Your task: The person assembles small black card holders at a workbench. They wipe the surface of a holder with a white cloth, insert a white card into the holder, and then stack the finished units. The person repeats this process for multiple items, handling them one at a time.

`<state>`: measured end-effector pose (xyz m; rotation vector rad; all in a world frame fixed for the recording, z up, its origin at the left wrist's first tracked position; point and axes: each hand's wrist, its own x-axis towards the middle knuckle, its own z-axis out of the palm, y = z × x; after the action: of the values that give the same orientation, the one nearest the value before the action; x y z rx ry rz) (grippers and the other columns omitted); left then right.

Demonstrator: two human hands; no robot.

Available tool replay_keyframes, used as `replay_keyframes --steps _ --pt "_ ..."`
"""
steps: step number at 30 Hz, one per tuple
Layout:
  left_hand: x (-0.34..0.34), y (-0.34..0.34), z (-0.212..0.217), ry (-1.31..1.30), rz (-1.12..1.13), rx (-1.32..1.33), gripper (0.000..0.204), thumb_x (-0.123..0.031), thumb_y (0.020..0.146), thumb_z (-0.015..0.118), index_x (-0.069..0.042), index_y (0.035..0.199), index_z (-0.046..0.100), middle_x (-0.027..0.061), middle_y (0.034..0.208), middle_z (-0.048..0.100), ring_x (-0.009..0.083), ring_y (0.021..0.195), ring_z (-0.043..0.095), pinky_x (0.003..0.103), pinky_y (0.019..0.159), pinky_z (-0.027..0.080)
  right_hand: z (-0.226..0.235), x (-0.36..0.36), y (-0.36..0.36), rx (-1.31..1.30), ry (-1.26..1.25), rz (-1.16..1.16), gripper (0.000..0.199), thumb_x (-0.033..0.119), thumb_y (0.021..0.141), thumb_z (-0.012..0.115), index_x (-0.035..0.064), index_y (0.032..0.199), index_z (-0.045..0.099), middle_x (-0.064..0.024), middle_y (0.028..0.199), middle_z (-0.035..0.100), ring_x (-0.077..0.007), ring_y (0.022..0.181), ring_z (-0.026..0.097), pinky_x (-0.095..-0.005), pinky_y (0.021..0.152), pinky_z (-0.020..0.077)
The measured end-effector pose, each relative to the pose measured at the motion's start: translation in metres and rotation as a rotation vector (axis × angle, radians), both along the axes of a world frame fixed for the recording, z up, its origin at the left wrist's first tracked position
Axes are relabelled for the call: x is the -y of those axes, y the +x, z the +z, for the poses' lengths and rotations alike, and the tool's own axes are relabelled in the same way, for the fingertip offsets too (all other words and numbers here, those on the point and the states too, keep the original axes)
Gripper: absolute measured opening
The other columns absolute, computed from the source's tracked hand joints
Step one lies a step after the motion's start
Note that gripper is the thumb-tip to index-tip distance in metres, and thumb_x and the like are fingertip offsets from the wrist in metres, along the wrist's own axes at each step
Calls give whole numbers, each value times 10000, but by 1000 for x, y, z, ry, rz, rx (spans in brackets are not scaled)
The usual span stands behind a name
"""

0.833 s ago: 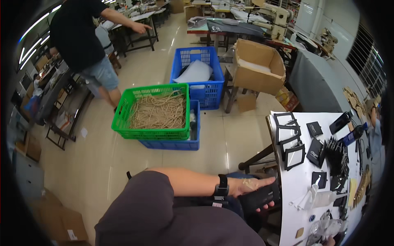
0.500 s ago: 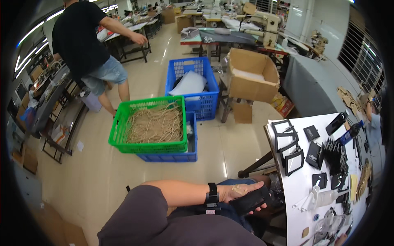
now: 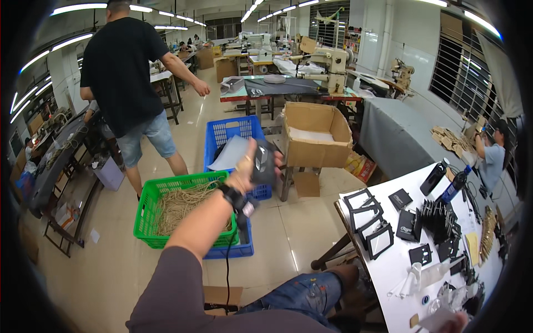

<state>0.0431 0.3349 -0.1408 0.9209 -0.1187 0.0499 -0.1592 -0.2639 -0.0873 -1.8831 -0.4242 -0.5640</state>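
My left arm reaches out ahead, with a dark band on the wrist. My left hand (image 3: 242,173) is closed round a flat black rectangular case (image 3: 263,163), blurred, its exact kind unclear. Behind the hand stand a blue plastic crate (image 3: 212,140) with a pale sheet in it and a green plastic basket (image 3: 145,213) heaped with tan cords (image 3: 180,210). At the lower right edge, only a blurred bit of my right hand (image 3: 460,321) shows, beside a greyish flat thing (image 3: 437,321) over the white table (image 3: 383,286). Its fingers cannot be made out.
Black frames (image 3: 380,242), black flat cases (image 3: 409,224) and bottles (image 3: 435,176) lie or stand on the table. A cardboard box (image 3: 319,149) rests on a stand beyond. One person (image 3: 125,72) stands at left; another (image 3: 493,158) sits at far right. Sewing machines (image 3: 331,64) stand farther back.
My left hand has swung up and forward from above my lap, carrying the black case out before the crates. The view has tilted up. The standing person's arm hangs lower.
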Motion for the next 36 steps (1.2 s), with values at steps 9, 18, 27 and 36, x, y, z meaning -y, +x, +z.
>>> replay_keyframes --steps 9,18,27,36 --pt "92 -39 -59 57 -489 -221 729 -603 866 449 -2 1277 458 199 1196 561 277 1016 606 418 843 518 -55 -127 54 -400 61 -19 81 79 862 553 4 888 536 -50 687 530 -97 557 509 -253 480 407" --pt "208 -120 -97 -231 -1048 -614 905 -668 842 436 42 1384 292 222 1176 553 276 1015 602 401 888 495 -64 -154 103 -391 -55 131 204 -68 855 501 6 1035 562 -60 877 626 -99 773 581 -224 712 465" --pt "212 -116 -93 -146 -1150 -564 902 -680 854 386 66 1358 321 254 1162 552 279 1024 601 393 882 503 -72 -132 106 -432 -289 283 237 -71 808 533 44 1005 597 -77 844 637 -148 727 602 -259 693 477" --pt "216 -122 -99 -245 -1202 -675 887 -667 874 344 83 1346 324 268 1158 553 296 1011 613 404 868 512 -66 -150 114 -705 -318 460 217 -51 794 546 20 987 616 -54 787 617 -116 736 595 -246 688 478"
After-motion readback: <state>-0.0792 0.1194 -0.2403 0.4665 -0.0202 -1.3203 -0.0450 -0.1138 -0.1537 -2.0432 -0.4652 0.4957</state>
